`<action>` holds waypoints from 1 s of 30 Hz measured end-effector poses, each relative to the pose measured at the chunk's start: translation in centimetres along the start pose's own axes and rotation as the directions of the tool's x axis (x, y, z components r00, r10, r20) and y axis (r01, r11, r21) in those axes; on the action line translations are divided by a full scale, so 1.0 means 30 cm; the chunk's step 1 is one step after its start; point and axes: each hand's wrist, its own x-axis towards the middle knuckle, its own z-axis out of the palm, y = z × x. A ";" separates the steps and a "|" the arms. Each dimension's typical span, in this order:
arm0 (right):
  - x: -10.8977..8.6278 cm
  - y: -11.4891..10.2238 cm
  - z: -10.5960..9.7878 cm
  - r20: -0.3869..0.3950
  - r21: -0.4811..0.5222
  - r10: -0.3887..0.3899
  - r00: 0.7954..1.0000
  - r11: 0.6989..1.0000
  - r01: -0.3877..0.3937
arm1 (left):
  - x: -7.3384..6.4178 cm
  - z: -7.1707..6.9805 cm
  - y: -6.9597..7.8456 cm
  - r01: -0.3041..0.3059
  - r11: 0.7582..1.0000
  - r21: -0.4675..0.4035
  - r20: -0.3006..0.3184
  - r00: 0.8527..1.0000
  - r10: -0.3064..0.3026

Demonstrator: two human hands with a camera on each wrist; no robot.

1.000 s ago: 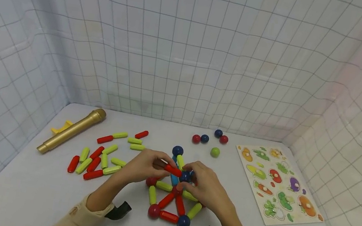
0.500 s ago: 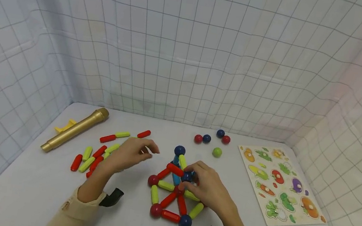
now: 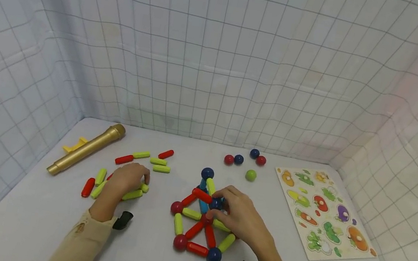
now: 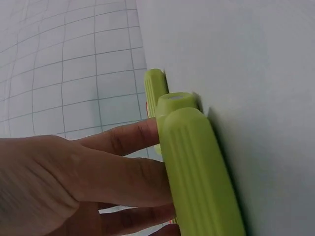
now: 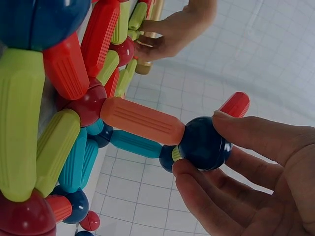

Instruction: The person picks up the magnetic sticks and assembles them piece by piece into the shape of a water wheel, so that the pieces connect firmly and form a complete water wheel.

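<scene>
My right hand (image 3: 239, 213) pinches a dark blue ball (image 5: 204, 142) at the raised part of a ball-and-rod structure between thumb and fingers. An orange-red rod (image 5: 142, 120) runs from that ball down to a red ball (image 5: 91, 103), and another red rod (image 3: 203, 195) joins it at the side. Over the loose rods on the left, my left hand (image 3: 127, 179) has its fingers at a yellow-green rod (image 4: 175, 102). A nearer yellow-green rod (image 4: 197, 162) hides the thumb tip, so I cannot tell whether it is gripped.
More red and yellow-green rods (image 3: 162, 169) lie around the left hand. A gold toy microphone (image 3: 87, 150) and a yellow piece (image 3: 74, 145) are at far left. Several loose balls (image 3: 251, 175) sit behind the structure. A vegetable puzzle board (image 3: 324, 215) lies at right.
My left hand has let go of the red rod, now attached to the blue ball, and moved left and down to the loose rods. The right hand keeps its hold on the ball.
</scene>
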 end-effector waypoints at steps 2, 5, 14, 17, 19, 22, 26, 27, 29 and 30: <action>0.002 -0.002 0.001 0.000 0.000 0.000 1.000 1.000 0.000 | 0.006 0.008 -0.006 -0.003 1.000 -0.020 0.000 1.000 0.003; 0.003 -0.002 0.004 0.001 -0.004 0.001 1.000 1.000 -0.001 | 0.012 0.016 -0.013 -0.016 0.998 -0.067 -0.017 1.000 0.015; 0.001 -0.001 0.003 0.006 0.009 0.010 1.000 1.000 -0.010 | 0.025 0.013 0.051 -0.262 0.881 -0.395 -0.043 0.963 0.267; 0.002 -0.001 0.003 0.009 0.017 0.011 1.000 1.000 -0.011 | 0.016 0.012 0.095 -0.301 0.825 -0.479 0.008 0.938 0.347; 0.002 -0.001 0.003 0.010 0.021 0.009 1.000 1.000 -0.009 | 0.007 0.013 0.122 -0.312 0.812 -0.493 0.022 0.929 0.371; 0.002 -0.001 0.005 0.004 0.021 0.004 1.000 1.000 -0.004 | -0.007 0.014 0.160 -0.334 0.805 -0.490 0.009 0.922 0.388; 0.004 -0.001 0.005 -0.007 0.009 -0.003 1.000 1.000 0.003 | -0.020 0.010 0.193 -0.364 0.801 -0.475 -0.009 0.913 0.409; 0.004 -0.001 0.005 -0.008 0.007 -0.004 1.000 1.000 0.004 | -0.021 0.009 0.198 -0.366 0.802 -0.472 -0.009 0.912 0.411; 0.004 -0.001 0.005 -0.009 0.003 -0.004 1.000 1.000 0.004 | -0.023 0.010 0.203 -0.363 0.805 -0.470 -0.004 0.912 0.409; 0.004 -0.002 0.005 -0.007 0.004 -0.004 1.000 1.000 0.004 | -0.023 0.011 0.203 -0.363 0.806 -0.467 -0.003 0.913 0.409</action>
